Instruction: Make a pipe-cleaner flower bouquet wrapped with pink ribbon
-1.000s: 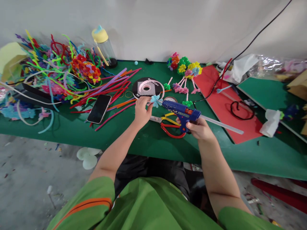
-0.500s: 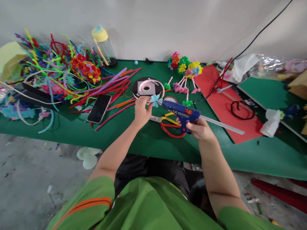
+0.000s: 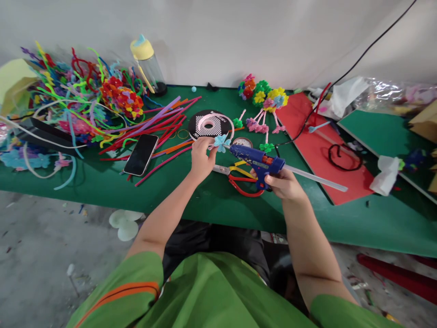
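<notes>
Between the fingers of my left hand (image 3: 203,159) is a light blue pipe-cleaner flower (image 3: 221,143). My right hand (image 3: 286,183) is wrapped round the handle of a blue hot glue gun (image 3: 256,159), whose nozzle meets the flower's right side. A clear glue stick (image 3: 317,178) sticks out of the gun's back end. Beneath the gun lie scissors (image 3: 246,191) with red and yellow handles, partly hidden by it. Just behind my left hand is a black-and-white spool (image 3: 196,122) with pale pink ribbon (image 3: 233,125).
Loose pipe cleaners (image 3: 167,119) and a phone (image 3: 141,155) lie left, before a colourful heap (image 3: 85,86) and a bottle (image 3: 150,68). Finished flowers (image 3: 269,98) stand behind the gun. A red board (image 3: 307,132) and a black cable (image 3: 362,45) are at right.
The glue gun has shifted very slightly left, its nozzle closer into the blue flower. My left hand stays nearly still.
</notes>
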{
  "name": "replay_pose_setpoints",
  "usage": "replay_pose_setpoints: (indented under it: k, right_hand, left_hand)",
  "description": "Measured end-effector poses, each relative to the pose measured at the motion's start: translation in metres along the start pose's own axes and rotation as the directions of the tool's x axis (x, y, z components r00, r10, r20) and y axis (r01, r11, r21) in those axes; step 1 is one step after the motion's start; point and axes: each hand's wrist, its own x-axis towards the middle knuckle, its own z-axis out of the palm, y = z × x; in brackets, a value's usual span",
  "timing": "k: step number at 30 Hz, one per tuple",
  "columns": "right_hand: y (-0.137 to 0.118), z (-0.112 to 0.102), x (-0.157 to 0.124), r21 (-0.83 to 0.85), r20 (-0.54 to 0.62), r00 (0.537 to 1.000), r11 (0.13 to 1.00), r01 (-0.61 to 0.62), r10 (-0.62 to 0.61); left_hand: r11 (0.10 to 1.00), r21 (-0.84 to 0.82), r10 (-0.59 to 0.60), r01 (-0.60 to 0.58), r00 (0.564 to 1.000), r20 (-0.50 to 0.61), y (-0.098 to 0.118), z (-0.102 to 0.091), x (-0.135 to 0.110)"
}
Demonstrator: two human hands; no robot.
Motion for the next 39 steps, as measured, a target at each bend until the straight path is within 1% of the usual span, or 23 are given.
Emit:
replay_pose_setpoints:
  k: [6, 12, 17, 21, 34, 39]
  right_hand:
    - [0.0003, 0.0003, 0.0003, 0.008, -0.004, 1.000, 1.000, -0.016, 0.016]
    - [0.0000, -0.0008, 0.0000, 0.033, 0.029, 1.000, 0.999, 0.004, -0.005]
    - [0.0007, -0.0013, 0.0003, 0.031, 0.031, 0.999, 0.999, 0.017, -0.018]
    - [0.0010, -0.0010, -0.0003, 0.041, 0.025, 1.000, 0.999, 0.007, -0.008]
    - [0.0023, -0.0006, -0.0001, 0.045, 0.011, 1.000, 0.999, 0.002, -0.002]
    - [0.0002, 0.0011, -0.0006, 0.067, -0.003, 1.000, 0.998, -0.001, 0.001]
  left_hand:
    - [0.999, 0.000, 0.034, -0.034, 0.998, -0.044, 0.0018, 0.0006, 0.0008]
    - [0.999, -0.018, 0.026, -0.026, 0.999, -0.036, 0.0029, 0.0002, 0.0011]
    - [0.998, -0.025, 0.051, -0.052, 0.997, -0.057, 0.0026, 0.0007, 0.0012]
    - [0.999, -0.011, 0.046, -0.047, 0.997, -0.060, 0.0029, 0.0009, 0.0012]
    - [1.000, -0.004, 0.000, 0.000, 1.000, -0.001, 0.0044, -0.0022, 0.0014]
    - [1.000, -0.005, 0.002, -0.002, 1.000, -0.004, 0.0047, -0.0023, 0.0014]
